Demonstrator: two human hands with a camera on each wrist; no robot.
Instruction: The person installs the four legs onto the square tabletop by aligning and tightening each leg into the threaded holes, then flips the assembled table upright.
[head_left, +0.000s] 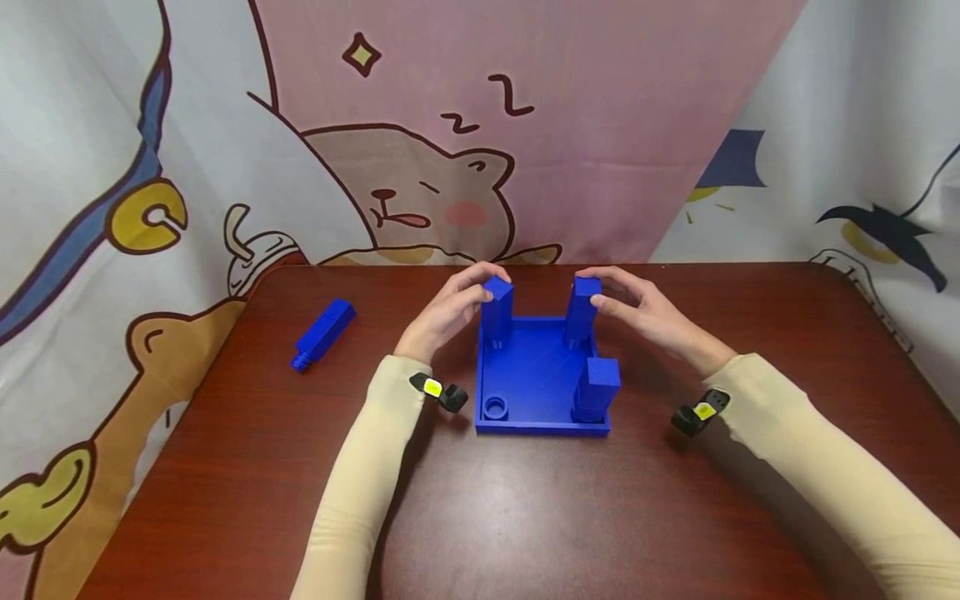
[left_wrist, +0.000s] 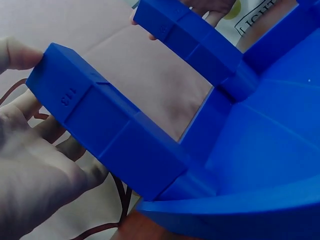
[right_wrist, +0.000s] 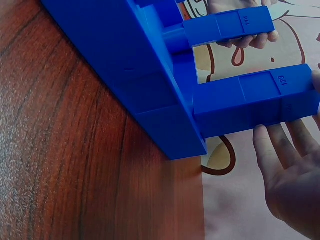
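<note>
A square blue base (head_left: pixel 536 375) with a raised rim rests on the table, blue square posts standing at three corners. My left hand (head_left: pixel 442 318) pinches the top of the back-left post (head_left: pixel 497 312) between thumb and fingers. Around the top of the back-right post (head_left: pixel 582 310), my right hand (head_left: pixel 651 318) has its thumb and fingers. Both posts stand upright, their narrower round lower ends meeting the base. In the left wrist view the left post (left_wrist: pixel 110 122) bears raised digits near its top. A third post (head_left: pixel 598 387) stands untouched at the front right. The front-left corner has a round socket (head_left: pixel 495 408).
A loose blue post (head_left: pixel 324 335) with a ridged, narrower end lies on the brown table (head_left: pixel 525 517), left of my left hand. Behind the table's far edge hangs a cartoon-printed curtain (head_left: pixel 600 125). Each wrist wears a black strap with a small camera.
</note>
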